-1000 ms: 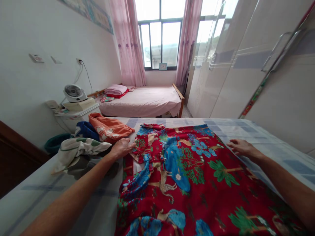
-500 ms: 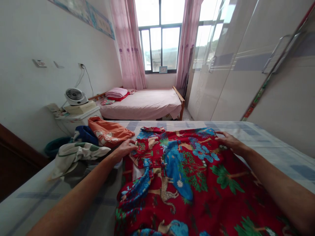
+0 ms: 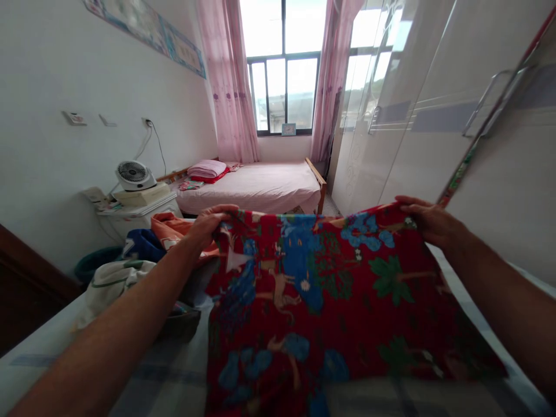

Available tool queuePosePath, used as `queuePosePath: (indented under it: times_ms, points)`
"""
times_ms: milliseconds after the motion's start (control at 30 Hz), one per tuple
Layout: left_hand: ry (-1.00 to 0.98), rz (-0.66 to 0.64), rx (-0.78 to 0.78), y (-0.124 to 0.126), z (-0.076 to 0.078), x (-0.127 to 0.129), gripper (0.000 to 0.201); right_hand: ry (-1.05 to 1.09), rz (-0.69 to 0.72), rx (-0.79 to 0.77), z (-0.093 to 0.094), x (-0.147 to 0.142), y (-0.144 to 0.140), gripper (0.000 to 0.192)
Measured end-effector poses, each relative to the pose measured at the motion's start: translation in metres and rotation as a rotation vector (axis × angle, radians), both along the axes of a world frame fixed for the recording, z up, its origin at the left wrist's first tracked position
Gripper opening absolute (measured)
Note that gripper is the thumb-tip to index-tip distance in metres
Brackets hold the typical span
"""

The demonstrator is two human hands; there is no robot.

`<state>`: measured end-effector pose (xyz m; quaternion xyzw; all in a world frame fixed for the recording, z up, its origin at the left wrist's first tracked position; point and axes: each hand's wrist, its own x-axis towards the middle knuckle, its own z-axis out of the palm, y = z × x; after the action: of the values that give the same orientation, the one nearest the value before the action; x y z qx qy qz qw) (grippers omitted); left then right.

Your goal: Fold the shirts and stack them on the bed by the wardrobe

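A red garment (image 3: 330, 301) printed with blue and green animals and trees is lifted off the bed (image 3: 143, 382), its far edge raised in front of me. My left hand (image 3: 211, 222) grips its upper left corner. My right hand (image 3: 428, 223) grips its upper right corner. The cloth hangs down between both hands and its lower part rests on the checked sheet.
A pile of clothes lies to the left: orange (image 3: 171, 227), blue (image 3: 141, 246) and white-green (image 3: 110, 282) pieces. Beyond are a white cabinet with a fan (image 3: 131, 174), a pink bed (image 3: 260, 185), a window with pink curtains, and a glossy wardrobe (image 3: 434, 116) on the right.
Both hands closed on the far corners of the red garment and lifted its far edge up off the bed toward me.
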<state>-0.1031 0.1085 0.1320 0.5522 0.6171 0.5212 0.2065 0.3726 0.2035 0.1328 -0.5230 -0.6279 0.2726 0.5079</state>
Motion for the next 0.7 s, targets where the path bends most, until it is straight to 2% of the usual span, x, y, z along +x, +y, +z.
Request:
queuePosePath:
  times_ms: [33, 67, 167, 233, 300, 333, 400, 467, 533, 600, 633, 700]
  points:
    - [-0.14, 0.015, 0.057, 0.011, 0.019, 0.0, 0.026, 0.123, -0.035, -0.005, 0.02, -0.004, 0.006, 0.052]
    - [-0.181, 0.022, 0.111, 0.02, 0.039, 0.001, 0.029, 0.187, -0.05, 0.014, 0.04, -0.007, 0.01, 0.056]
    - [-0.201, 0.011, 0.326, 0.034, 0.093, 0.004, 0.039, 0.271, -0.054, 0.191, 0.091, -0.011, 0.012, 0.059]
    - [-0.162, -0.024, 0.454, 0.027, 0.113, 0.006, 0.041, 0.287, -0.043, 0.307, 0.107, -0.006, 0.004, 0.058]
    - [-0.136, -0.077, 0.499, 0.011, 0.114, 0.005, 0.039, 0.296, -0.017, 0.341, 0.103, 0.006, -0.008, 0.057]
    - [-0.134, -0.113, 0.481, 0.0, 0.107, 0.004, 0.036, 0.309, 0.0, 0.317, 0.093, 0.015, -0.015, 0.056]
    - [-0.141, -0.213, 0.351, -0.027, 0.078, 0.002, 0.03, 0.34, 0.036, 0.192, 0.061, 0.033, -0.033, 0.05]
    - [-0.137, -0.31, 0.089, -0.057, 0.037, 0.001, 0.029, 0.318, 0.092, -0.026, 0.017, 0.052, -0.053, 0.042]
    - [-0.163, -0.441, -0.206, -0.085, -0.009, 0.004, 0.042, 0.216, 0.17, -0.257, -0.028, 0.065, -0.076, 0.047]
    - [-0.175, -0.504, -0.425, -0.105, -0.051, 0.01, 0.055, 0.042, 0.203, -0.427, -0.066, 0.069, -0.095, 0.048]
    - [-0.16, -0.485, -0.479, -0.112, -0.067, 0.014, 0.057, -0.044, 0.202, -0.447, -0.081, 0.068, -0.103, 0.046]
    - [-0.1, -0.441, -0.467, -0.117, -0.09, 0.022, 0.058, -0.156, 0.134, -0.413, -0.103, 0.062, -0.113, 0.046]
